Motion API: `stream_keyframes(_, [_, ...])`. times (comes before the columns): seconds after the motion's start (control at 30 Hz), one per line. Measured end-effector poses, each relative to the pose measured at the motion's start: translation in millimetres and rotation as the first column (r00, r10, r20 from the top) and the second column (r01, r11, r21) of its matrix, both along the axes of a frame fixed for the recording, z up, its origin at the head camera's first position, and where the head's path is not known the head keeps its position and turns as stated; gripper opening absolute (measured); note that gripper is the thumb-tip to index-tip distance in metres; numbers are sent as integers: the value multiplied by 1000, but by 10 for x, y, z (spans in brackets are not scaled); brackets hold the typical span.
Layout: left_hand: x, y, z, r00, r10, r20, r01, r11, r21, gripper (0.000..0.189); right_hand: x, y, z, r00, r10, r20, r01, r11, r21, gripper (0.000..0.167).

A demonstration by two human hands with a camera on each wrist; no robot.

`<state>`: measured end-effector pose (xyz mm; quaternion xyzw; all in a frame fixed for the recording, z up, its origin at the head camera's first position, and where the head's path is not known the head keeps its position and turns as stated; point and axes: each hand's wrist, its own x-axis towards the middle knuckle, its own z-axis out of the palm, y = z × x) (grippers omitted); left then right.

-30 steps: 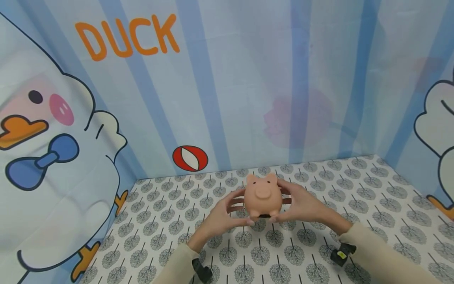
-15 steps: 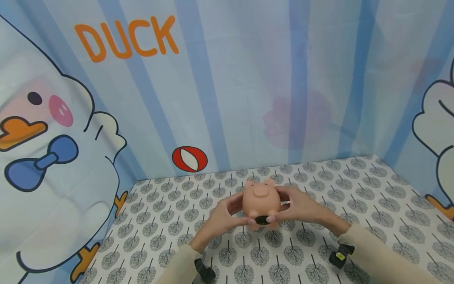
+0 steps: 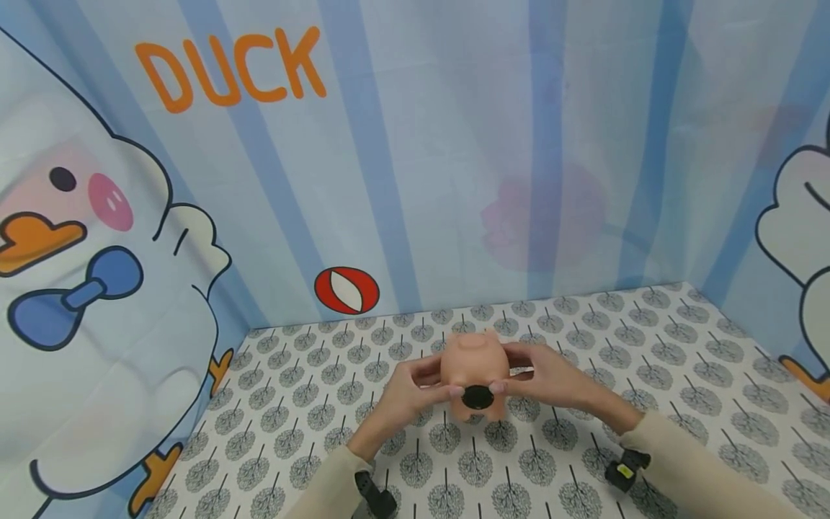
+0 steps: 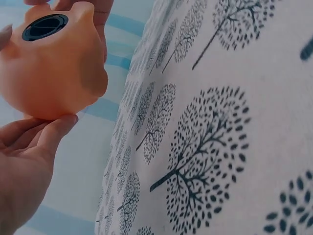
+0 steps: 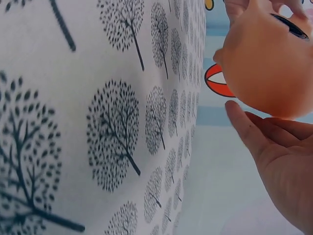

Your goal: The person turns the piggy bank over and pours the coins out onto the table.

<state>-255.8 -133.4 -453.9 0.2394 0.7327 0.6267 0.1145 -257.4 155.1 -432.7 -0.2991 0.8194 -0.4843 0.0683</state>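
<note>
Both hands hold a peach-coloured piggy bank [image 3: 473,362] over the patterned cloth. It is tipped back, so its underside faces me, with a round black plug [image 3: 478,397] between the stubby feet. On the left side, my left hand [image 3: 405,396] grips the body, its thumb beside the plug and its fingers behind. Opposite it, my right hand [image 3: 551,375] grips the other side, thumb tip at the plug's right edge. Slots show across the plug [image 4: 45,27] in the left wrist view. The pig's eyes are hidden by the tilt.
A white cloth [image 3: 311,461] printed with grey trees covers the table. Behind it hangs a pale blue striped curtain [image 3: 447,180] with duck drawings, a red ball print and the word DUCK. Dark wrist cameras [image 3: 376,497] are strapped at both sleeves.
The piggy bank has been lowered slightly and tilted backward, turning its face up and away and bringing the black plug into full view. Both hands kept their grip, thumbs now beside the plug.
</note>
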Motion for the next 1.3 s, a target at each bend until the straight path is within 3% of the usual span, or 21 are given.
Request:
stream_keyframes(0.17, [-7, -13, -18, 994, 23, 102, -26, 999, 29, 61, 40, 33, -2, 998, -12, -60, 15, 999, 48, 84])
stream_keyframes(0.3, [-3, -12, -23, 983, 65, 170, -73, 996, 44, 60, 94, 34, 10, 981, -39, -188, 59, 993, 102, 117])
stream_keyframes(0.43, [21, -1, -3, 976, 100, 191, -107, 994, 25, 60, 131, -7, 26, 938, -30, -344, 93, 982, 166, 139])
stream_keyframes(0.57, [48, 22, 24, 973, 121, 198, -122, 993, -8, 59, 130, -63, 15, 871, 15, -492, 95, 976, 198, 142])
stream_keyframes(0.67, [66, 53, 51, 970, 97, 223, -102, 995, 10, 61, 123, -98, -5, 825, 25, -564, 105, 975, 196, 140])
stream_keyframes(0.83, [81, 79, 82, 967, 63, 248, -75, 996, 41, 69, 125, -122, -8, 801, 13, -598, 117, 977, 177, 134])
stream_keyframes(0.93, [82, 52, 68, 968, 53, 244, -62, 998, 28, 69, 123, -124, -6, 823, -2, -568, 112, 981, 159, 130])
stream_keyframes(1.03, [92, 8, 49, 975, 39, 220, -40, 999, 2, 67, 126, -111, -8, 873, -27, -487, 102, 987, 127, 127])
stream_keyframes(1.13, [113, -32, 39, 994, 51, 93, -42, 995, -88, 70, 125, -82, -13, 916, -41, -399, 81, 993, 84, 125])
stream_keyframes(1.2, [134, -51, 42, 998, 60, -35, -65, 986, -156, 78, 117, -60, -19, 934, -41, -356, 66, 996, 60, 123])
stream_keyframes(1.3, [162, -71, 47, 970, 50, -238, -111, 963, -247, 94, 102, -23, -35, 954, -37, -299, 48, 998, 30, 123])
